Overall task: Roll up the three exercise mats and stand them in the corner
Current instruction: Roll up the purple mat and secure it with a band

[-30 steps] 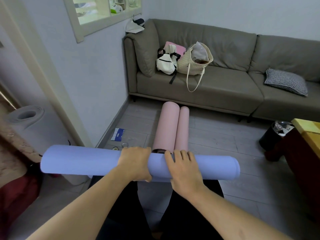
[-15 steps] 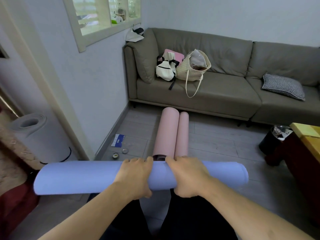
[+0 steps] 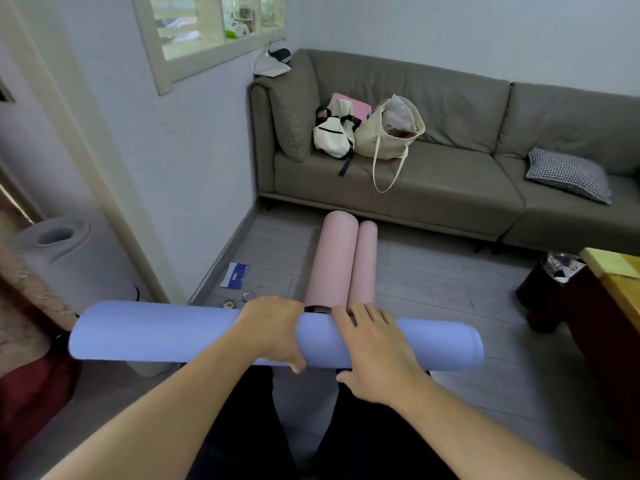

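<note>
My left hand is wrapped over the top of the blue mat, fingers curled round the far side w/ thumb underneath at the near edge, so it's gripping the roll. My right hand lies on top of the same roll just to the right, fingers fairly straight & spread, palm pressing down, thumb tucked at the near edge; not curled round it. The two hands are near each other at the roll's middle, a small gap betw. them.

Blue mat is fully rolled, lying crosswise in front of me, ends at 9 and 3 o'clock, over my dark-trousered legs.

At 12 o'clock, just beyond the blue roll, two pink rolls lie side by side on the floor, touching, pointing away toward the sofa: the fatter pink mat on the left, the thinner pink roll on the right. Can't tell if they're one mat or two.

At 9–10 o'clock a grey rolled mat stands upright past the door frame.

On the sofa: white backpack, woven tote bag, checked cushion toward 2 o'clock. Black bin at 3 o'clock next to a desk w/ yellow top.
</note>
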A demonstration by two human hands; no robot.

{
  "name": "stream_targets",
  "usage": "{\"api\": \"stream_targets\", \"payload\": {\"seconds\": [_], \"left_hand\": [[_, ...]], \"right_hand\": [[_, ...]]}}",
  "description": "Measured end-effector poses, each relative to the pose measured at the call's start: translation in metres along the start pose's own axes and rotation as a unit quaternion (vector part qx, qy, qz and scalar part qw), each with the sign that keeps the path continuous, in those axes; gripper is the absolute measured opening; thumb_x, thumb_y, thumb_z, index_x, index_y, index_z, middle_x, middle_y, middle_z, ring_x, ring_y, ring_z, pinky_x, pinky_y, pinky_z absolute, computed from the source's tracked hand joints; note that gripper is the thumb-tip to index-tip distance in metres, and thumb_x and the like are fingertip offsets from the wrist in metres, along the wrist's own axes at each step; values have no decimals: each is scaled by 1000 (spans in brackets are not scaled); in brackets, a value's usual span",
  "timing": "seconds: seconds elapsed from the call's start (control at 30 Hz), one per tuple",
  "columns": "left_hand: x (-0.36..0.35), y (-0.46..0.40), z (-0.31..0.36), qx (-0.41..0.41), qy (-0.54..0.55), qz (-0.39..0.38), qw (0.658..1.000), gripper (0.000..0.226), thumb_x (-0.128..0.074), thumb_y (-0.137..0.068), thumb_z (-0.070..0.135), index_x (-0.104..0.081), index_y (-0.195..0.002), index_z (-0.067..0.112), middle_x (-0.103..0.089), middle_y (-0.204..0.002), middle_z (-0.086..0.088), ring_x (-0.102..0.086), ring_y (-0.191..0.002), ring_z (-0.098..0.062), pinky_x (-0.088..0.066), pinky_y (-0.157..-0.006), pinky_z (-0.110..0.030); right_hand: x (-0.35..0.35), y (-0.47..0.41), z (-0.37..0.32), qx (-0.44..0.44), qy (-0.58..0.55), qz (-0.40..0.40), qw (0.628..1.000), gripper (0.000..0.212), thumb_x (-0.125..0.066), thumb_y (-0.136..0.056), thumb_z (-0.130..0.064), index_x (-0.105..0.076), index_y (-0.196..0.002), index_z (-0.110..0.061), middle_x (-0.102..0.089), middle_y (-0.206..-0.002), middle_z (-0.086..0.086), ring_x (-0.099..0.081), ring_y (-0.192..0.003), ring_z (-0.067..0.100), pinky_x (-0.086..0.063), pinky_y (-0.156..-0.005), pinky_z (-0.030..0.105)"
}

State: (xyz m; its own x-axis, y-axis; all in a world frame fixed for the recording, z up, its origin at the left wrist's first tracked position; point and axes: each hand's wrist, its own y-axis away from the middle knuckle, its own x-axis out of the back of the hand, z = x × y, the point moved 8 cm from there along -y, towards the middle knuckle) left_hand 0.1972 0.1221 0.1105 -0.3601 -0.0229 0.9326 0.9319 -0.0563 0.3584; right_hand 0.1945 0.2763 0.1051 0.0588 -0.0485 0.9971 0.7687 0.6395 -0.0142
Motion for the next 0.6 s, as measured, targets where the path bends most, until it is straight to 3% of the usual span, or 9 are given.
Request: {"api": "stream_targets", "payload": {"seconds": [0.1,0.27,0.4,0.5,0.6], "left_hand": [[-3,1,5,0,-11,16,1000,59,-80,-62,55,-47,-104,31,-52,-84,13,-55,-79,-19,-44,-71,-34],[-13,9,11,0,-97,127,987,67,-76,-71,32,-42,-128,23,-56,-126,1,-55,-115,-25,-40,-97,-38],[-6,-1,5,17,-74,103,992,62,-82,-71,40,-45,-119,25,-63,-117,3,-60,-105,-23,-42,-86,-35],[5,-10,-3,15,-38,58,997,58,-83,-65,37,-43,-105,26,-60,-97,6,-55,-83,-23,-42,-71,-33],[4,-17,-8,1,-21,28,999,59,-84,-61,41,-47,-105,28,-55,-89,11,-56,-80,-21,-45,-66,-32]], "right_hand": [[-15,-1,2,-12,20,11,1000,94,-90,-53,-39,-46,-134,-17,-58,-113,6,-59,-96,32,-50,-82,43],[-4,-21,12,-15,-22,-74,997,66,-78,-66,-26,-45,-122,-22,-60,-110,1,-59,-98,30,-36,-72,37],[3,-36,15,-22,-66,-135,988,62,-82,-70,-32,-44,-118,-24,-57,-111,0,-58,-100,26,-37,-70,34],[1,-31,13,-9,-50,-60,997,67,-79,-66,-36,-46,-122,-22,-52,-113,2,-54,-100,27,-40,-78,36],[-11,-15,7,2,7,17,1000,84,-85,-61,-41,-47,-132,-18,-50,-114,5,-51,-97,29,-48,-86,42]]}}
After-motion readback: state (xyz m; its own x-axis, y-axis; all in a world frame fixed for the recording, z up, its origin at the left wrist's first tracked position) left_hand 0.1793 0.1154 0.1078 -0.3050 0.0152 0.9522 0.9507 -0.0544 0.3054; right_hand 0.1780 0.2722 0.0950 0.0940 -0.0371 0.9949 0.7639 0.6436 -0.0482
